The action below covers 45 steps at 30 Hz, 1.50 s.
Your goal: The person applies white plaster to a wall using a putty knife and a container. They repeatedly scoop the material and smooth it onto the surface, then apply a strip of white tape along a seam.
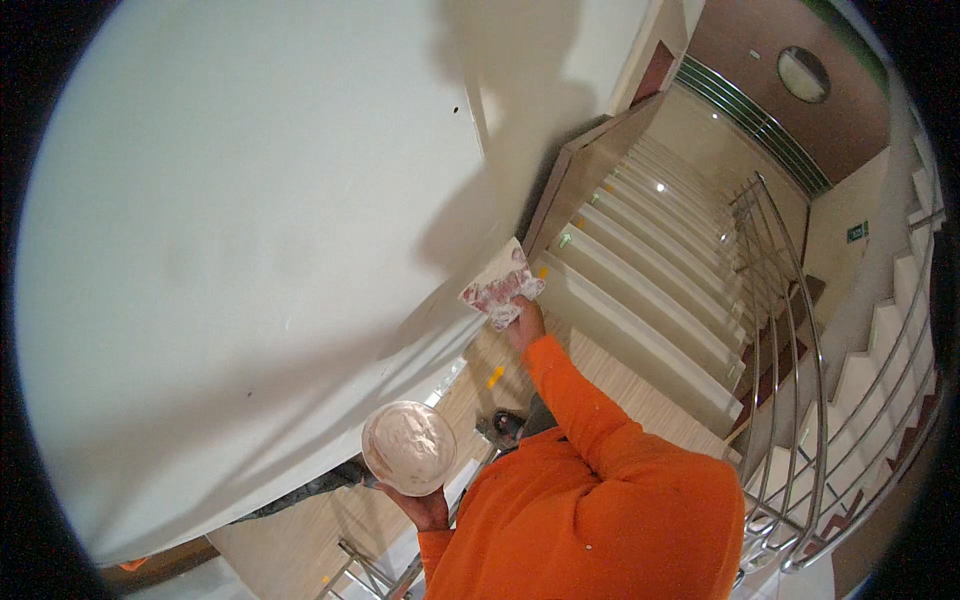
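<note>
Nearest to me, at the bottom of the view, an orange sleeve (610, 500) fills the lower middle. Just left of it my left hand (425, 505) is cupped from below around a round pan (408, 447) heaped with pale, pinkish-white filler; that grip is closed on the pan's underside. Beyond the pan, a big cream wall (230, 250) takes up the whole left half, smooth and shadowed toward its right edge. Farther up, my right arm stretches out and my right hand (522, 318) is clamped on a flat scraper blade (500, 283) smeared with the same filler; the blade lies against the wall's right edge, well apart from the pan. To the right, a curved steel railing (790, 400) runs beside pale stairs (650, 290) that reach away toward a far brown wall with a round window (803, 73).
</note>
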Motion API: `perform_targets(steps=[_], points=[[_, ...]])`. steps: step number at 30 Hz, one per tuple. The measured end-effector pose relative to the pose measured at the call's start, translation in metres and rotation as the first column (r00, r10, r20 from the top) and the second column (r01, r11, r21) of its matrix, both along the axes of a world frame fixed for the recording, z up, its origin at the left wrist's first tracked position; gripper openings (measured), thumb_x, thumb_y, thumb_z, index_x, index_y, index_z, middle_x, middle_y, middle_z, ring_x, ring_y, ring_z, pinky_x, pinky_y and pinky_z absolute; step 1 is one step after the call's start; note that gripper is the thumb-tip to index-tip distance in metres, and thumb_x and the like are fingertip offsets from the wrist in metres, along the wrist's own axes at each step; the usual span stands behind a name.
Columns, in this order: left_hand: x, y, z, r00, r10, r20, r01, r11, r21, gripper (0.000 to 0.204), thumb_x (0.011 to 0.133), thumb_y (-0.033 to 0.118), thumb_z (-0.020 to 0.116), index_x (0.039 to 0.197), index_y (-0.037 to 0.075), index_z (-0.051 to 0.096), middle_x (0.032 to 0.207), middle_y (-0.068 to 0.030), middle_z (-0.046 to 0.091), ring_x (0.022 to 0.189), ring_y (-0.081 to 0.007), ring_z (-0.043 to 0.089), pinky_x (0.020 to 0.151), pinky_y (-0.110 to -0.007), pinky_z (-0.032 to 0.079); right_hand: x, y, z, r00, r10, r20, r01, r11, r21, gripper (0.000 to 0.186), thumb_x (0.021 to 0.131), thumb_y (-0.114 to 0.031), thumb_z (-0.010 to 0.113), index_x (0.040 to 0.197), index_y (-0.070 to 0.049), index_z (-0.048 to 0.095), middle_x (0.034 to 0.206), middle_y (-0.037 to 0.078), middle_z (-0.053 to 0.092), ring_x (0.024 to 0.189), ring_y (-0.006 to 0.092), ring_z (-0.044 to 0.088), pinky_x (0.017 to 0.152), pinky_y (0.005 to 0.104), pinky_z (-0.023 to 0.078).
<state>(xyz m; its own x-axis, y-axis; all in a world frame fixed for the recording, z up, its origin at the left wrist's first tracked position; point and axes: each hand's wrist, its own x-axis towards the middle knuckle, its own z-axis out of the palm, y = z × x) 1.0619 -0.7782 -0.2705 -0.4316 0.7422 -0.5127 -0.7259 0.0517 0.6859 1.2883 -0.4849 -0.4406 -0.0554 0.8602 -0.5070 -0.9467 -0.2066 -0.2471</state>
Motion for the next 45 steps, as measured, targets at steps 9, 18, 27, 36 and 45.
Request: perform_targets(steps=[9, 18, 27, 36, 45], points=[[0.038, 0.056, 0.003, 0.999, 0.004, 0.048, -0.004, 1.0, 0.008, 0.083, 0.089, 0.08, 0.037, 0.154, 0.029, 0.031, 0.159, -0.0026, 0.032, 0.145, -0.0296, 0.032, 0.115, -0.058, 0.029, 0.03, 0.015, 0.017, 0.994, 0.094, -0.054, -0.091, 0.994, 0.055, 0.047, 0.09, -0.005, 0.048, 0.137, 0.001, 0.046, 0.131, 0.015, 0.059, 0.121, 0.0333, 0.058, 0.106, 0.0493, 0.047], [0.072, 0.104, 0.007, 0.997, -0.056, 0.052, 0.053, 0.996, 0.071, 0.079, 0.092, 0.077, 0.034, 0.154, 0.027, 0.032, 0.16, -0.0016, 0.031, 0.146, -0.0285, 0.03, 0.118, -0.055, 0.027, 0.068, 0.041, 0.079, 0.984, 0.125, 0.13, -0.147, 0.974, 0.175, 0.044, 0.084, -0.003, 0.054, 0.128, -0.001, 0.054, 0.121, 0.011, 0.064, 0.111, 0.0275, 0.065, 0.097, 0.0431, 0.053], [0.093, 0.122, 0.006, 0.998, -0.053, 0.023, 0.052, 0.997, 0.051, 0.077, 0.095, 0.073, 0.034, 0.154, 0.025, 0.033, 0.159, -0.0013, 0.033, 0.145, -0.0274, 0.032, 0.119, -0.05, 0.026, 0.087, 0.058, 0.104, 0.973, 0.029, 0.23, -0.089, 0.963, 0.253, 0.042, 0.084, -0.001, 0.054, 0.126, 0.0, 0.055, 0.119, 0.009, 0.063, 0.108, 0.0231, 0.064, 0.094, 0.0384, 0.052], [0.109, 0.136, 0.022, 0.998, -0.063, 0.008, 0.063, 0.995, 0.076, 0.077, 0.095, 0.073, 0.036, 0.153, 0.023, 0.034, 0.157, -0.0023, 0.036, 0.144, -0.0275, 0.034, 0.118, -0.052, 0.027, 0.097, 0.063, 0.113, 0.675, -0.131, 0.726, -0.266, 0.875, 0.406, 0.046, 0.084, 0.001, 0.054, 0.13, 0.0, 0.051, 0.122, 0.009, 0.06, 0.114, 0.0241, 0.06, 0.1, 0.0385, 0.048], [0.118, 0.151, 0.029, 0.995, -0.074, -0.061, 0.075, 0.997, 0.023, 0.076, 0.096, 0.072, 0.033, 0.154, 0.022, 0.033, 0.158, -0.004, 0.034, 0.144, -0.0284, 0.034, 0.119, -0.05, 0.027, 0.118, 0.067, 0.149, 0.639, -0.036, 0.769, -0.41, 0.83, 0.379, 0.055, 0.083, 0.0, 0.052, 0.138, 0.0, 0.044, 0.131, 0.013, 0.057, 0.121, 0.0304, 0.057, 0.105, 0.0427, 0.047]])
